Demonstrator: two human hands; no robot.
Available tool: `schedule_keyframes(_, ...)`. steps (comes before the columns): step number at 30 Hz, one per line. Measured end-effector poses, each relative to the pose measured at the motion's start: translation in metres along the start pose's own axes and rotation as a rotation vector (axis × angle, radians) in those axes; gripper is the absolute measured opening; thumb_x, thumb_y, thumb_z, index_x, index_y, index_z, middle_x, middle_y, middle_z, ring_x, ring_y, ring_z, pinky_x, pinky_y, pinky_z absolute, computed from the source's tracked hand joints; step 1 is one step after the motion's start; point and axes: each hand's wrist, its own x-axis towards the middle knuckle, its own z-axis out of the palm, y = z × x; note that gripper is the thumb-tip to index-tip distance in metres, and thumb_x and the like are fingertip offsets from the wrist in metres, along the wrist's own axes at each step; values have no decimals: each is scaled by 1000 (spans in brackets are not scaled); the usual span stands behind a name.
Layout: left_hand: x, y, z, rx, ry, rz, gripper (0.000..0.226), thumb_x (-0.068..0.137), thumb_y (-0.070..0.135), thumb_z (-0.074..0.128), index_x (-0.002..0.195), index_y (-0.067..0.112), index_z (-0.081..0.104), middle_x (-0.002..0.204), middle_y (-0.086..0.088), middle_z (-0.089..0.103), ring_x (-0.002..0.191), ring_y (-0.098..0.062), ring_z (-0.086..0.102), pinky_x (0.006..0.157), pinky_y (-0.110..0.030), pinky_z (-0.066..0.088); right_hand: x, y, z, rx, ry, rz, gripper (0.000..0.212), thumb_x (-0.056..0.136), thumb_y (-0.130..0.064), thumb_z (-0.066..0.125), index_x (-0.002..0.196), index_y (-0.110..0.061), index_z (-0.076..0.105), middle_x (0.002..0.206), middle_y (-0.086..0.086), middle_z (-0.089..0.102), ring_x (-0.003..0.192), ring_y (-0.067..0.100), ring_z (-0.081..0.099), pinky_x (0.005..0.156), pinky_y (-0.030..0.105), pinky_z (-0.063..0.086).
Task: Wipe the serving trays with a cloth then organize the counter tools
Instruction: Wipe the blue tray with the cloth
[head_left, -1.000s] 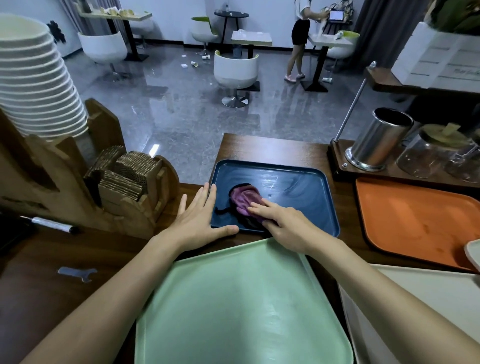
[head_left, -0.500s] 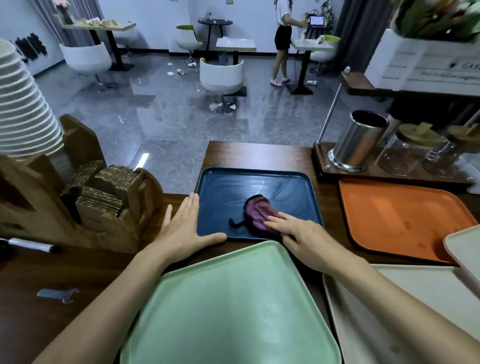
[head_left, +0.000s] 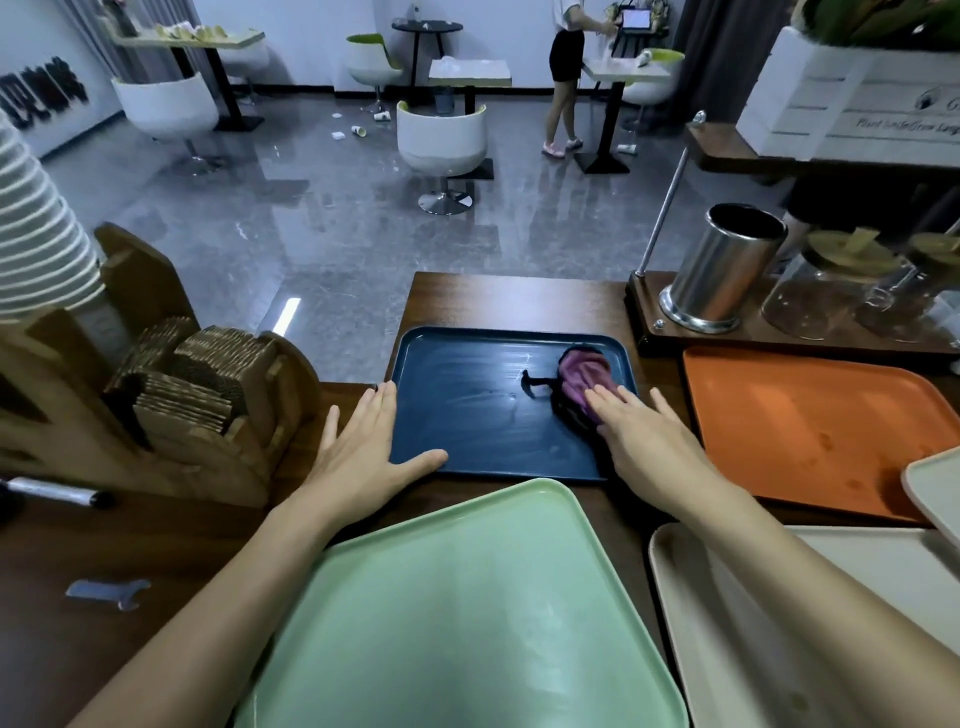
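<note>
Head view: right hand (head_left: 644, 447), fingers straight, pressed purple cloth (head_left: 579, 371) inside dark blue tray (head_left: 467, 405); left hand (head_left: 358, 452) lay flat on its near-left corner.

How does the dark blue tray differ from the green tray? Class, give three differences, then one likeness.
The dark blue tray lies farther off, square to the counter; the green tray lies nearer, turned askew. The dark blue tray carries a purple cloth under the right hand; the green tray carries nothing. The dark blue tray shows wipe streaks; the green tray looks even. Both are rimmed, round-cornered rectangles.
</note>
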Motion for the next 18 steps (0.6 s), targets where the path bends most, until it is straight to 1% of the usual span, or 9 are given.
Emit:
schedule_keyframes(4, 0, 1, -1, -4, 0, -5, 113, 84, 87, 37, 162, 24, -13, 171, 7, -10, 155, -6, -13, 127, -46, -10, 36, 1, -9, -1, -26, 59, 52, 107, -23, 34, 158, -20, 24, 166, -2, 23, 154, 22, 18, 124, 46, 8)
schedule_keyframes(6, 0, 1, -1, -7, 1, -3, 113, 83, 88, 38, 163, 23, -12, 171, 7, -9, 156, -6, -12, 127, -47, -10, 50, 0, -11, -3, -21, 68, 53, 105, -23, 37, 156, -15, 28, 165, 3, 27, 153, 25, 19, 123, 49, 10)
schedule_keyframes(9, 0, 2, -2, -13, -2, -3, 116, 82, 89, 39, 163, 23, -12, 171, 7, -8, 156, -6, -12, 127, -47, -10, 61, -4, -10, 9, 18, 56, 51, 99, -18, 43, 149, -8, 37, 157, 13, 38, 146, 31, 29, 121, 51, 15)
schedule_keyframes(11, 0, 1, -1, -8, -2, -6, 118, 80, 90, 38, 162, 23, -12, 171, 7, -9, 156, -7, -12, 127, -48, -9, 62, -11, -10, 13, 47, 29, 48, 96, -13, 45, 143, -6, 41, 152, 15, 43, 140, 32, 35, 117, 47, 21)
schedule_keyframes(13, 1, 1, 0, 1, -3, -8, 120, 77, 93, 36, 162, 23, -12, 171, 7, -9, 156, -6, -12, 127, -48, -9, 62, -30, -10, 78, 51, -23, 49, 96, -9, 45, 145, -5, 41, 153, 14, 41, 139, 32, 35, 111, 43, 28)
schedule_keyframes(14, 1, 1, 0, 5, -3, -8, 121, 76, 94, 34, 163, 23, -12, 171, 7, -9, 156, -6, -13, 127, -48, -9, 61, -45, -9, 125, 45, -67, 51, 97, -7, 45, 148, -7, 39, 157, 12, 37, 143, 31, 32, 111, 41, 29)
schedule_keyframes(16, 2, 1, 1, 8, -9, -7, 124, 72, 97, 30, 163, 22, -12, 171, 8, -9, 156, -6, -13, 127, -48, -9, 58, -80, -3, 193, 36, -198, 55, 97, -6, 46, 151, -8, 38, 161, 9, 33, 148, 29, 27, 115, 38, 27)
schedule_keyframes(18, 2, 1, 1, 13, -8, -7, 128, 68, 100, 25, 163, 22, -12, 171, 7, -9, 155, -6, -13, 127, -47, -9, 56, -112, 4, 229, 35, -323, 55, 94, -4, 47, 148, -6, 42, 159, 12, 36, 145, 32, 30, 118, 38, 27)
